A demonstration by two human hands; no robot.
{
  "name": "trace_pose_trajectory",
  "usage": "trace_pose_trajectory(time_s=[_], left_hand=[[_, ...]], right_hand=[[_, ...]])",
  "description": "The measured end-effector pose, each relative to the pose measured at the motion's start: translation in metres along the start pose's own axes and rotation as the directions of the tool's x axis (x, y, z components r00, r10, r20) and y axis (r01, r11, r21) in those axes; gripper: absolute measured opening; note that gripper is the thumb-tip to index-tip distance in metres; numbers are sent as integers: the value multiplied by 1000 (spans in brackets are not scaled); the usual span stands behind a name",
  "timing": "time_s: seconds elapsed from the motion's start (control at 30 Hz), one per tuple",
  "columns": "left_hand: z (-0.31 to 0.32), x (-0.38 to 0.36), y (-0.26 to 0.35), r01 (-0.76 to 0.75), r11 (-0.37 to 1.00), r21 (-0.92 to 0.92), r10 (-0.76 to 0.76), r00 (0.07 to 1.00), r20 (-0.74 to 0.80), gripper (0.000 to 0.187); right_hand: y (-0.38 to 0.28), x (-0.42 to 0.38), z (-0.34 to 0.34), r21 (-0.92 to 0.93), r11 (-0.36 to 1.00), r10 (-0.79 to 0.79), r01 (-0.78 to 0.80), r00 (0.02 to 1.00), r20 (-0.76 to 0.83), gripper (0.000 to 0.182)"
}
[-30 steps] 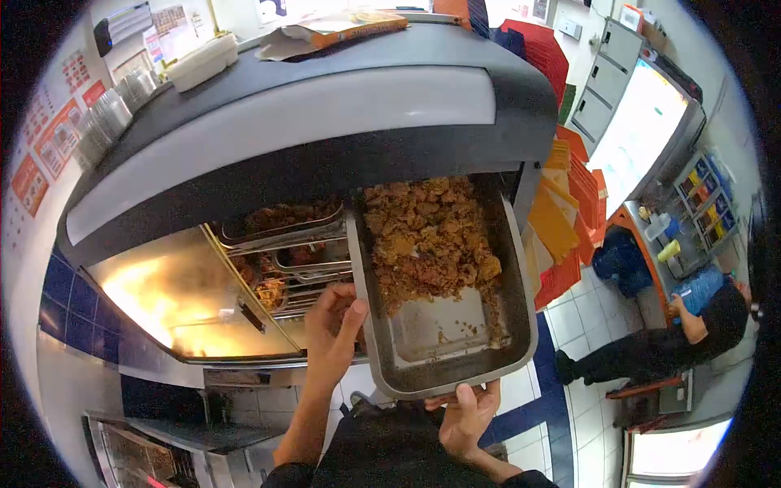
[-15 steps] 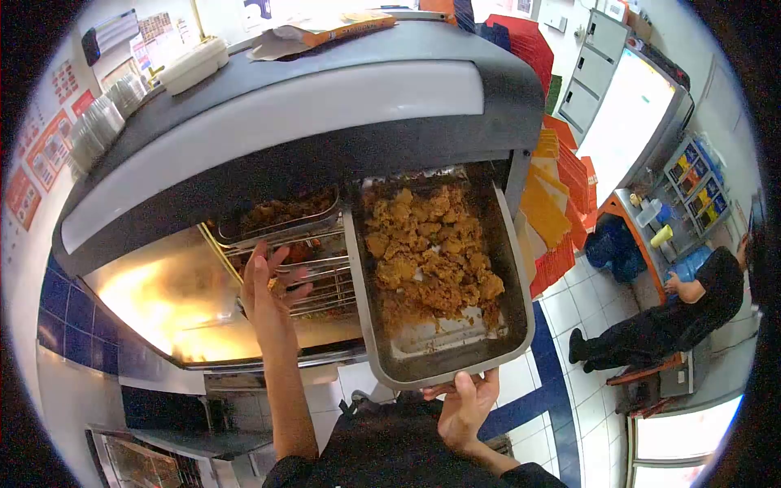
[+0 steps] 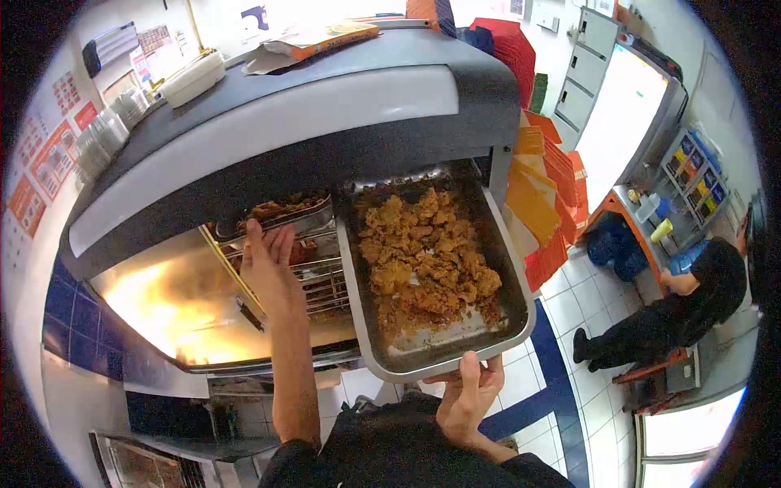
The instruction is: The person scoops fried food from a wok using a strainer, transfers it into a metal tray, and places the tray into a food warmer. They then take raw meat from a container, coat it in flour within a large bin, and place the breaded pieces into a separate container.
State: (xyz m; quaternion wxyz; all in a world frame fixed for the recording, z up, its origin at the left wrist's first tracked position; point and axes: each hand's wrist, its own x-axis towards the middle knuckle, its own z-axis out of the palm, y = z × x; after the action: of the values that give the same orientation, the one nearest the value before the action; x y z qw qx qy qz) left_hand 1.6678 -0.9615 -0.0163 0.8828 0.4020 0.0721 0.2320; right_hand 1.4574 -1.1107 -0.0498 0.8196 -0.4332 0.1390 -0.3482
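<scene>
A deep metal tray [image 3: 521,329] of breaded fried chicken [image 3: 427,252] sticks out of the warming cabinet toward me. My right hand [image 3: 468,403] grips the near rim of this tray, thumb on top and fingers underneath. To its left, a second metal tray [image 3: 313,218] with darker fried pieces sits inside the cabinet on a wire rack [image 3: 325,281]. My left hand [image 3: 272,264] reaches into the opening with fingers extended, fingertips right at that tray's front edge. Behind those fingers, part of the tray is hidden.
The warming cabinet [image 3: 268,122] has a curved grey top carrying an orange-and-white packet [image 3: 313,45] and a white container [image 3: 193,79]. Folded orange and red cartons [image 3: 541,207] hang at its right side. Further right, a person in black [image 3: 675,297] stands at a counter.
My left hand has moved up and inward to the left tray's front edge. The view has shifted slightly; my right hand keeps its hold on the chicken tray.
</scene>
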Motion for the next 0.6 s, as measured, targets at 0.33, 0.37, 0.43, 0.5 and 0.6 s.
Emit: trace_pose_trajectory(time_s=[0.33, 0.37, 0.43, 0.5, 0.6], left_hand=[[5, 4, -7, -21, 996, -83, 13, 995, -97, 31], [6, 7, -8, -16, 997, -76, 9, 995, -97, 27], [4, 10, -12, -40, 997, -71, 31, 993, -115, 26], [3, 6, -13, -37, 997, -64, 29, 992, -124, 26], [7, 2, -11, -56, 996, -72, 49, 994, -95, 27]], right_hand=[[-25, 43, 38, -13, 996, -86, 86, 994, -64, 34], [-22, 51, 40, 5, 997, -73, 73, 997, -23, 34], [-18, 63, 43, -51, 981, -190, 186, 979, -81, 43], [-18, 72, 46, -103, 983, -154, 151, 988, -23, 44], [-10, 82, 55, -192, 971, -149, 141, 988, -32, 44]])
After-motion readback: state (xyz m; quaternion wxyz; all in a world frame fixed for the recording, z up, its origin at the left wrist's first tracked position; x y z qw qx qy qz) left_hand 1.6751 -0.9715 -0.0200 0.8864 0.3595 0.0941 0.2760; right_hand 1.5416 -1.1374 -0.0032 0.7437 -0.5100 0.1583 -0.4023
